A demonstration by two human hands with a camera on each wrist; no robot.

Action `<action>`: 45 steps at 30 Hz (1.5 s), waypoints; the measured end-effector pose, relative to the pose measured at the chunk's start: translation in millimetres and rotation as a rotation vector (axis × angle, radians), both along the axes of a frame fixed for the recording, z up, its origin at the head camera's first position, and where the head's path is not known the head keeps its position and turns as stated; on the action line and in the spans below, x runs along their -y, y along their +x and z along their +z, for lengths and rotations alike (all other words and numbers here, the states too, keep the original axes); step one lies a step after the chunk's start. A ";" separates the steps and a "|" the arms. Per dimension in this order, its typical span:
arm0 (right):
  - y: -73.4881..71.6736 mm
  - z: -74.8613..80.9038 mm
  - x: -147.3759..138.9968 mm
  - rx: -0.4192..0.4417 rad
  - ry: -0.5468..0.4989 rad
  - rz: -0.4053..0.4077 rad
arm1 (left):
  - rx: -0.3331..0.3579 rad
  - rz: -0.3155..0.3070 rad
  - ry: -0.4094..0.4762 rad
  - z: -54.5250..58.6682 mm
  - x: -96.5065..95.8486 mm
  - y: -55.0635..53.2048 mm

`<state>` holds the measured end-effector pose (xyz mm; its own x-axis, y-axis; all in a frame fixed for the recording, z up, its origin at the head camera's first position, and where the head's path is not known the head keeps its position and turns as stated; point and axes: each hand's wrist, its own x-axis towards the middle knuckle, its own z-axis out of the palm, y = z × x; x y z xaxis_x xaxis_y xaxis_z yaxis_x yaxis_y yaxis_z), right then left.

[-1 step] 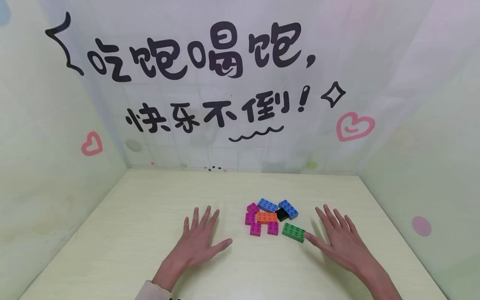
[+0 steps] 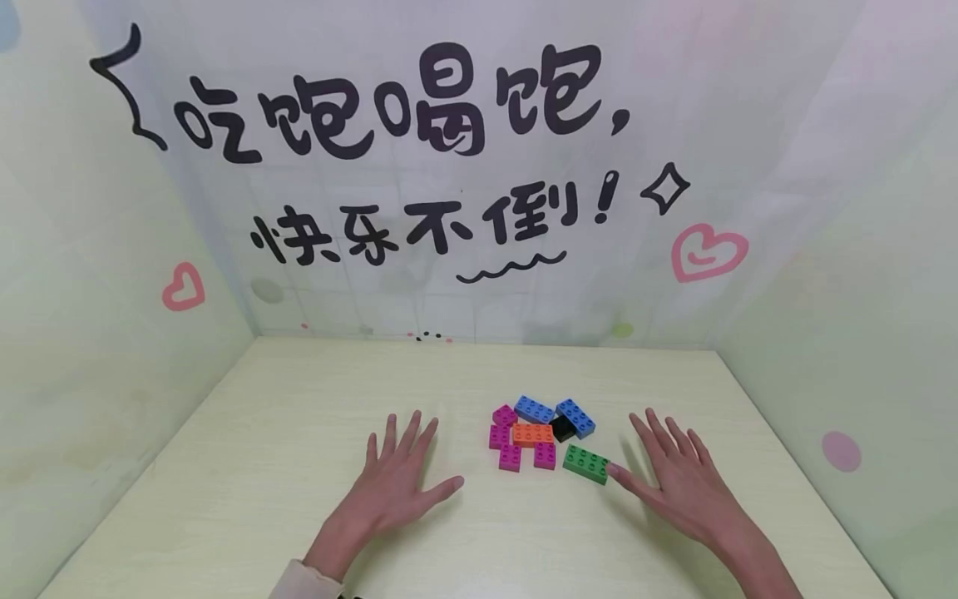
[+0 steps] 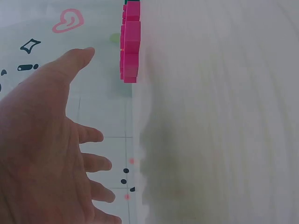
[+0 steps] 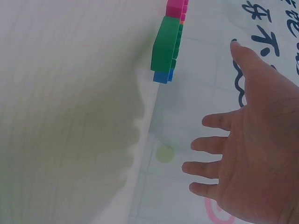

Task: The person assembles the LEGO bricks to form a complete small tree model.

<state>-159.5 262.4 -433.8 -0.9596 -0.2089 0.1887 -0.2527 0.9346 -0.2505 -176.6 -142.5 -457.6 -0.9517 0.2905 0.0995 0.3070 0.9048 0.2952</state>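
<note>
Several toy building bricks lie grouped on the table. An orange brick (image 2: 533, 435) sits in the middle, with small magenta bricks (image 2: 510, 458) at its left and front. Behind it are a blue brick (image 2: 535, 408) and, farther right, another blue brick (image 2: 575, 418) beside a partly covered black brick (image 2: 562, 429). A green brick (image 2: 586, 464) lies at the front right. My left hand (image 2: 400, 478), fingers spread, is left of the group and holds nothing. My right hand (image 2: 684, 482) is also spread and empty; its thumb overlaps the green brick's end in the head view, but the right wrist view shows them apart.
The pale wooden table (image 2: 299, 399) is enclosed by a back wall (image 2: 449, 308) with large black lettering, and by a left wall (image 2: 97, 333) and a right wall (image 2: 861, 333). Both hands cast shadows on the tabletop.
</note>
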 end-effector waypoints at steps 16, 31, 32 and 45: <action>-3.6 2.7 4.7 -0.022 0.020 0.008 | -0.017 -0.028 0.016 6.9 -5.7 -8.6; -30.0 3.2 73.5 -0.263 -0.010 0.306 | 0.060 -0.189 0.374 -9.1 -62.3 -42.9; -32.8 0.8 76.6 -0.260 -0.004 0.313 | 0.071 -0.197 0.384 -10.3 -65.3 -44.6; -50.8 -13.9 84.9 -0.154 -0.017 0.309 | 0.068 -0.227 0.339 -15.0 -73.3 -50.8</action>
<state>-210.3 177.5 -447.6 -0.8113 -0.4808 0.3325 -0.5592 0.8041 -0.2018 -227.4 -69.2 -472.6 -0.8748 0.4556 0.1650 0.4574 0.6641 0.5914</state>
